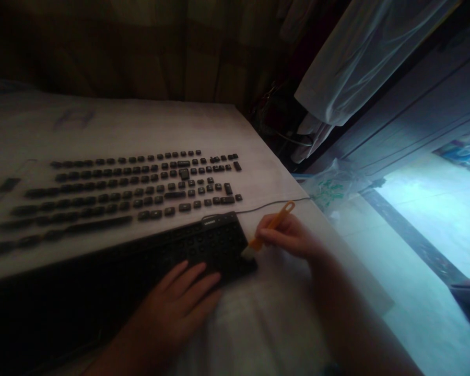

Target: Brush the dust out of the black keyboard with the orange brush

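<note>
A black keyboard base (141,256) with its keycaps off lies across the near part of the table. My left hand (184,300) rests open on its near edge, fingers stretched out flat. Between the fingers and thumb of my right hand (284,235) is a small brush (276,222) with an orange handle that has a loop at its end. Its pale bristles touch the right end of the base. Behind the base, loose black keycaps (176,195) are laid out in several rows that follow a keyboard's layout. The dark base shows little detail on its left side.
A pale cloth covers the table (141,122). The keyboard's cable (270,203) runs right over the table edge towards a clear plastic bag (332,185) with green print. White clothing (348,62) hangs at the upper right. A dark curtain (141,47) stands behind the table.
</note>
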Demonstrator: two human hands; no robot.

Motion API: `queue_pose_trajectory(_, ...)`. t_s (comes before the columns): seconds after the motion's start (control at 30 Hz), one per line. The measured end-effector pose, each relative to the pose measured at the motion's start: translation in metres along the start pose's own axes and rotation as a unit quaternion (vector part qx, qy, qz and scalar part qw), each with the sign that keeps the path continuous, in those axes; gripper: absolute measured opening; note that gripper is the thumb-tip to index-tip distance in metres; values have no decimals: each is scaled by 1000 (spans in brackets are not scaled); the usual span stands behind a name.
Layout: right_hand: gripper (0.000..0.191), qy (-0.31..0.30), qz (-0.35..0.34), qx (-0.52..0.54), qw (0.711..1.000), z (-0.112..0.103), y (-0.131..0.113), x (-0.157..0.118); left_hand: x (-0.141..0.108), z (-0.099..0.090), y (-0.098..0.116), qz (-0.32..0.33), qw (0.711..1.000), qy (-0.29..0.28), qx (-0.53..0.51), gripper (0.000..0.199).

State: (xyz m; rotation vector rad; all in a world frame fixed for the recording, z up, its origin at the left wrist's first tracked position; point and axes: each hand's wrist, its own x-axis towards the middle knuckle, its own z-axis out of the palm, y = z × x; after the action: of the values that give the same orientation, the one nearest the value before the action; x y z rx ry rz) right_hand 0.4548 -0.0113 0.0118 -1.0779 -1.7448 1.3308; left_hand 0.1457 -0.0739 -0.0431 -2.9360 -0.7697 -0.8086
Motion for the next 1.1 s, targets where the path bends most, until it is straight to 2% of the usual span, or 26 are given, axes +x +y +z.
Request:
queue_pose_trajectory(0.2,32,-5,-18,-50,999,0,-2,-1,0,3,0,-12,1000,16,-13,41)
queue_pose_trajectory(0.4,32,-27,-12,-30,999,3,-2,-1,0,5,0,-12,1000,13,-12,42)
queue_pose_trajectory(0.53,35,-40,-3,22,999,2,2,-1,-1,4,-1,-3,1000,13,-8,42)
queue_pose_trajectory(0.67,34,-1,-1,46,999,-1,3,-3,-1,2,-2,9,1000,-8,1,42)
queue_pose_trajectory(0.73,33,15,0,29,999,-2,3,-3,-1,2,-2,3,1000,2,0,42)
queue_pose_trajectory(0.93,29,-15,-17,-26,999,0,1,-1,-1,3,1,-12,1000,13,-10,41)
queue_pose_trajectory(1.1,31,-20,-10,5,1000,1,2,-2,-1,4,1,-12,1000,22,-10,42)
